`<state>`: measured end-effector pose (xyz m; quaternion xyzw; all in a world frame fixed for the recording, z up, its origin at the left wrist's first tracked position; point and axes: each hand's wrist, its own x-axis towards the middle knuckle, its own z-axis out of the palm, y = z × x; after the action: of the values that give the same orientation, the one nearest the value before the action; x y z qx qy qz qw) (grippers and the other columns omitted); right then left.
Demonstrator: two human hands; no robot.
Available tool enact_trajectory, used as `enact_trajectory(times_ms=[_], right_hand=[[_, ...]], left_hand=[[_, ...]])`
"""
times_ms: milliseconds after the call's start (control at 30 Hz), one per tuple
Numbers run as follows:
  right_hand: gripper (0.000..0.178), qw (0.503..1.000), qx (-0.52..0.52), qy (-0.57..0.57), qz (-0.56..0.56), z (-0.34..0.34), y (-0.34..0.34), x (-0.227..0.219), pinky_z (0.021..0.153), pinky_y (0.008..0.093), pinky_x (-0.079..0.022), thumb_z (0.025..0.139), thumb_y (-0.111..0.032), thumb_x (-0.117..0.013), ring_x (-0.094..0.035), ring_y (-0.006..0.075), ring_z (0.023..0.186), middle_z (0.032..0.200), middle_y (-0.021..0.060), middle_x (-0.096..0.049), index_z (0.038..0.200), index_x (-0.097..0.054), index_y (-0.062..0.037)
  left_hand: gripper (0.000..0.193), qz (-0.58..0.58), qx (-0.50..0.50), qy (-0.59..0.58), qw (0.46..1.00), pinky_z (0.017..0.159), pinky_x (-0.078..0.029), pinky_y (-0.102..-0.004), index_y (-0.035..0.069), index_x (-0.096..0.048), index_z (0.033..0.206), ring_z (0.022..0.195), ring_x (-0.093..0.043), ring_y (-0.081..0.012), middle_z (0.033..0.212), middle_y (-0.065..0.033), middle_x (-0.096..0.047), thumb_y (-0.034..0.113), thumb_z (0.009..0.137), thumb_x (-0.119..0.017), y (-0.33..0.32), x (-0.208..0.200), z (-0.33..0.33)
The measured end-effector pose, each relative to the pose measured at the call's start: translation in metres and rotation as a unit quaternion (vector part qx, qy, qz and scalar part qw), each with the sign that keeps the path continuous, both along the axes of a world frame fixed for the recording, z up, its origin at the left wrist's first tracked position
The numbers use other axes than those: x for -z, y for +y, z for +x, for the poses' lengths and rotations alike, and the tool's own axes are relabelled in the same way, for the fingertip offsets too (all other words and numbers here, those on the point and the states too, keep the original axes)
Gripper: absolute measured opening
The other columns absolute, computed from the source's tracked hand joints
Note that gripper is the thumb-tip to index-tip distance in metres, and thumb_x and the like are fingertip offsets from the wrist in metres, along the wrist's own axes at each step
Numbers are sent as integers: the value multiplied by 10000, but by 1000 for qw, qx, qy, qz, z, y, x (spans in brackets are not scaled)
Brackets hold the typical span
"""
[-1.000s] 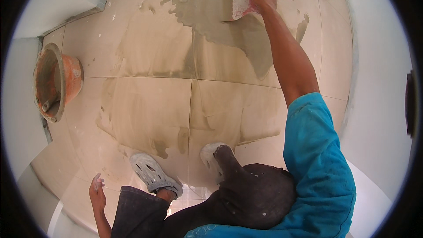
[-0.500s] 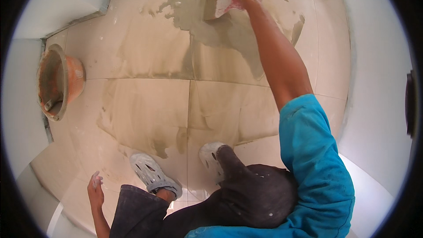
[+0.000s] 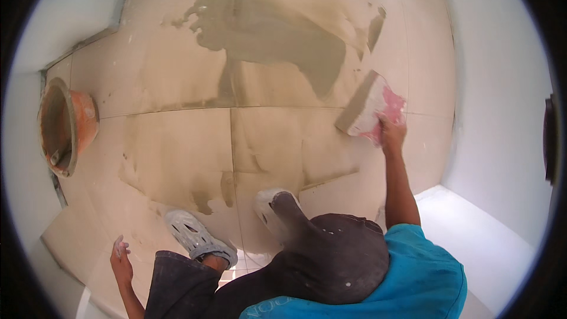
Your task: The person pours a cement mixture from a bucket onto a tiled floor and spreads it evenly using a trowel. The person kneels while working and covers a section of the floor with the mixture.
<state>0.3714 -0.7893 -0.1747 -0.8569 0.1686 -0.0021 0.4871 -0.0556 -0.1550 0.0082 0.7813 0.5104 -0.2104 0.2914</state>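
Currently right hand [image 3: 392,136] grips pink grout float [image 3: 371,106], held tilted on beige tile floor [image 3: 177,142], right of tile joint crossing, below grey grout smear [image 3: 277,29]. Left hand [image 3: 120,258] low beside left knee, fingers loosely spread, holding nothing. Orange bucket [image 3: 66,127] stands against left wall. Grey clogs [image 3: 198,237] planted on tiles.

Orange bucket [image 3: 66,127] by left wall; grey clogs [image 3: 198,237] on tiles.

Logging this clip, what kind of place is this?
Probably a room being tiled: pale floor tiles smeared with grey grout, an orange bucket by the white wall, and the right hand holding a float.
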Motion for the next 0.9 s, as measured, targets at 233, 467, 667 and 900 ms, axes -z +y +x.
enact_trajectory(times_ms=[233, 467, 667, 900], right_hand=[[469, 984, -27, -63, -167, 60, 114, -10, 761, 366, -494, 683, -169, -765, -629, 262, 874, 956, 167, -653, 1062, -585, 41], [452, 985, -89, -57, -135, 109, 182, -4, 774, 383, -504, 680, -171, -759, -657, 288, 862, 951, 173, -670, 1058, -599, 19], [463, 980, -115, -26, -160, 130, 234, -6, 788, 392, -501, 685, -187, -748, -657, 298, 871, 957, 184, -668, 1067, -595, 26], [415, 920, -174, -206, -283, 214, 226, -66, 782, 471, -491, 747, -218, -681, -636, 390, 893, 968, 221, -654, 1100, -539, -53]], left_hand=[[502, -3, 15, -32, 999, 770, -446, -314, 44, -533, 1287, 813, -554, -183, 954, -96, -601, 419, 974, -418, 4, 10, 1], [474, -2, -9, -19, 1000, 816, -445, -309, 10, -519, 1293, 840, -541, -189, 971, -122, -602, 363, 990, -426, -6, 1, 8], [472, 14, 30, -26, 999, 788, -459, -323, 9, -545, 1241, 819, -585, -212, 947, -139, -614, 377, 980, -409, 0, 10, -7], [425, 24, 36, -37, 998, 822, -467, -341, 19, -543, 1246, 916, -591, -234, 1038, -141, -624, 313, 963, -428, 6, 3, -28]])
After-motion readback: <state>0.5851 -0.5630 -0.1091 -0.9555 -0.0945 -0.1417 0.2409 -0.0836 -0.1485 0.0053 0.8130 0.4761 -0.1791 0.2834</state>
